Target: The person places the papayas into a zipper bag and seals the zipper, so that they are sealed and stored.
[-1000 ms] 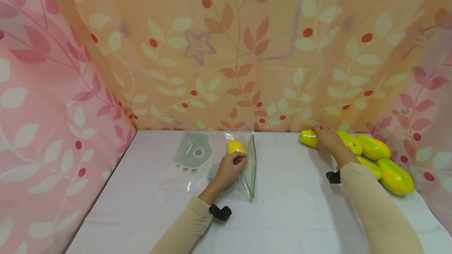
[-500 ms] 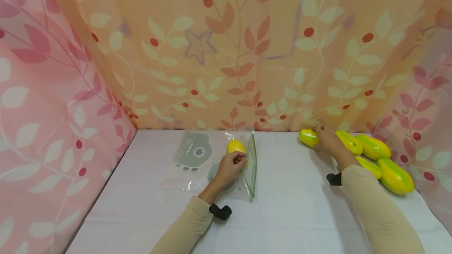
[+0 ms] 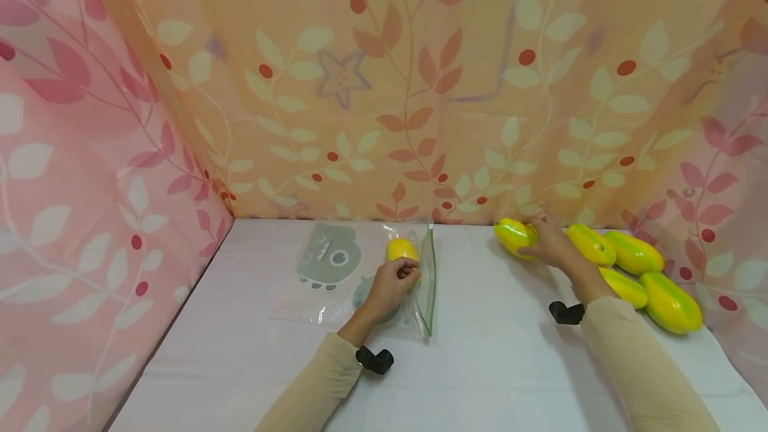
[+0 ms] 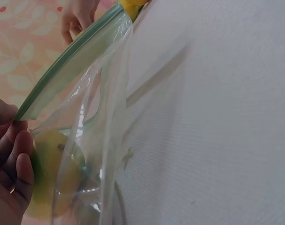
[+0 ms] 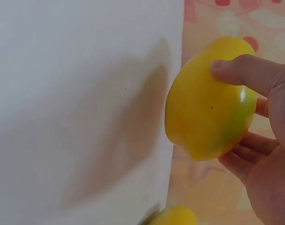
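Observation:
A clear zip bag (image 3: 327,309) with grey cartoon prints lies at the left of the table, a yellow fruit (image 3: 401,249) inside it. My left hand (image 3: 387,292) pinches the green zip edge (image 4: 62,58) of the bag between thumb and finger, as the left wrist view shows. At the back right, my right hand (image 3: 555,245) grips a yellow-green mango-like fruit (image 3: 515,237), thumb on one side and fingers round the other in the right wrist view.
Several more yellow-green fruits (image 3: 671,302) lie grouped at the right of the white table (image 3: 474,365). Patterned cloth (image 3: 384,85) hangs along the back and both sides. Each wrist carries a small black camera (image 3: 375,360).
My right hand has moved a little with the fruit, which now sits slightly further left and shows more of its surface. The left hand and bag have stayed in place.

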### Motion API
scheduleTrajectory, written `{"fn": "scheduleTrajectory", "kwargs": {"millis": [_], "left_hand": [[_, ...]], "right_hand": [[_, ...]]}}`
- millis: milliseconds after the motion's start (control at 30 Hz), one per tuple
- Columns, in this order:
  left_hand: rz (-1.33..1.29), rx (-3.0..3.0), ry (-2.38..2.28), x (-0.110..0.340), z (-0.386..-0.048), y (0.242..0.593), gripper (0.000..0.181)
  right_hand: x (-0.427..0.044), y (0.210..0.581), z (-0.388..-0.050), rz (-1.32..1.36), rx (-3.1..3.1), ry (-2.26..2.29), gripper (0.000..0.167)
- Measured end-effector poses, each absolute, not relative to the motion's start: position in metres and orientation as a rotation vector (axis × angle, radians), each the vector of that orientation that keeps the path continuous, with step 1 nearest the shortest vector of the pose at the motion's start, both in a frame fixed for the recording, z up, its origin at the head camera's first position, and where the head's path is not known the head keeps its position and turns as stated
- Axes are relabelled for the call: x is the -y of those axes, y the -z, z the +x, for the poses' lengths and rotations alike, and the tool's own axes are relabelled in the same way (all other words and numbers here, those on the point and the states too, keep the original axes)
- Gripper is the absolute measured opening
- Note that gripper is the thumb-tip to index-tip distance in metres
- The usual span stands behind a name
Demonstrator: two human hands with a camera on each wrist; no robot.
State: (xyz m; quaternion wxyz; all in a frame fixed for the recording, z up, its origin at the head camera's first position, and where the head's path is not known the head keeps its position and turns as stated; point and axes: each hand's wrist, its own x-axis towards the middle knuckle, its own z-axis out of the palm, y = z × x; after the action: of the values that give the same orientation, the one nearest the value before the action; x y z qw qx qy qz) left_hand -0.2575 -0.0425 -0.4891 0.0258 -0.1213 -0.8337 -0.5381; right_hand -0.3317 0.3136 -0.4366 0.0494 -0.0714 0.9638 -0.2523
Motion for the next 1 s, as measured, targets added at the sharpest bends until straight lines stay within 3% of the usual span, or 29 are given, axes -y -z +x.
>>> {"fn": "scheduleTrajectory", "kwargs": {"millis": [1000], "left_hand": [[-0.334,2.562,1.707,0.040,-0.257,0.490,0.022]], "right_hand": [[-0.265,0.442,-0.297,-0.291,-2.813,0.992,0.073]]}}
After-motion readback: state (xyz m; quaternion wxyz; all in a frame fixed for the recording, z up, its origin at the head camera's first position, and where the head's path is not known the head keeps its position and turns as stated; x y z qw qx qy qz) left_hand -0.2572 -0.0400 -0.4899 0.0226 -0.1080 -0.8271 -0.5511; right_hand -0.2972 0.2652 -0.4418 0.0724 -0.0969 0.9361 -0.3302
